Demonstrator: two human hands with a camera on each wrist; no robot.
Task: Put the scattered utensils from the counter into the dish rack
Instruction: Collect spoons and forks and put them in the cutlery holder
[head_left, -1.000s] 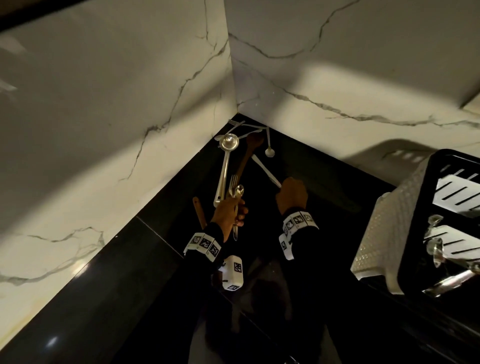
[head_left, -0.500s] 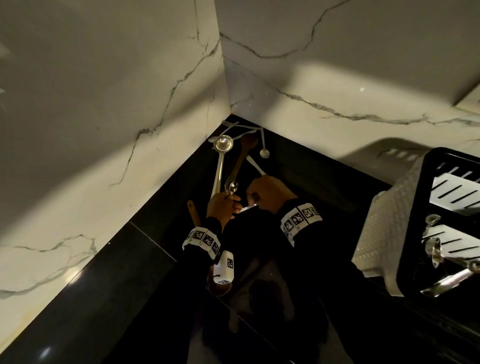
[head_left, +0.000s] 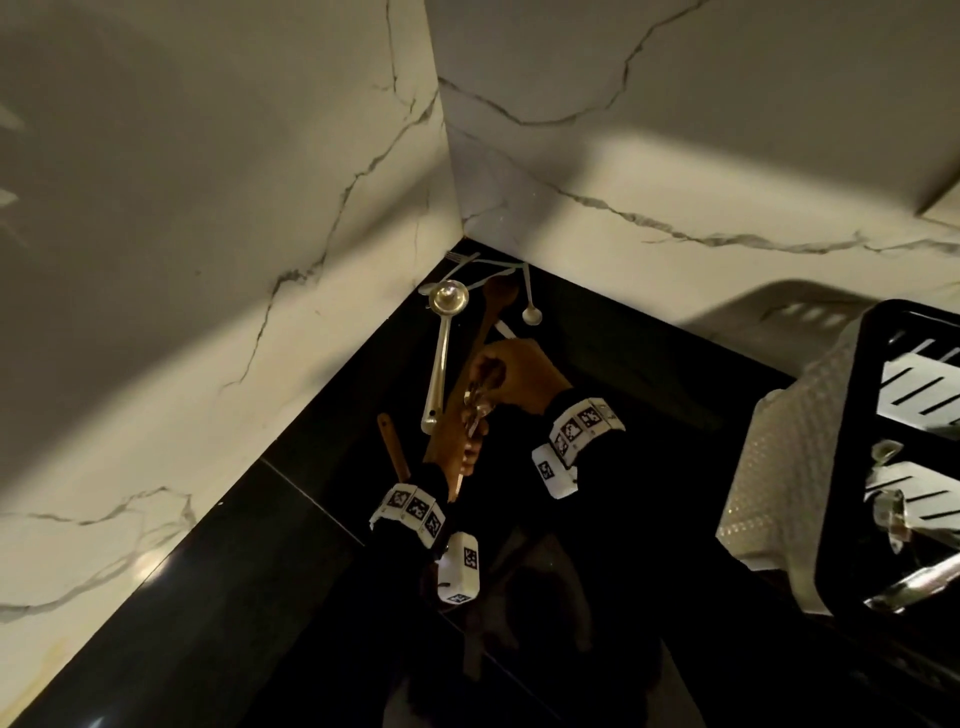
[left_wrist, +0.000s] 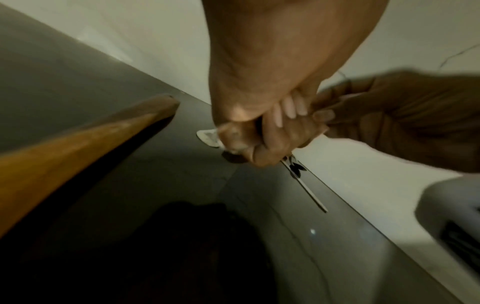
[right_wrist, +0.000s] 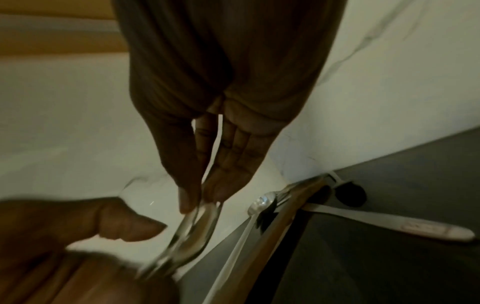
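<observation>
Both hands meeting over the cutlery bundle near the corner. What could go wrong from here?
1. The left hand grips several metal utensils while the right hand pinches their top ends; one could slip out mid-handoff.
2. The ladle lies right beside the hands and may get knocked.
3. The dish rack sits well to the right, so the carry is long.

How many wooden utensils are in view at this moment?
2. A wooden spoon lies pointing into the corner beside the ladle; a wooden handle shows just left of the left hand. Others may be hidden.
</observation>
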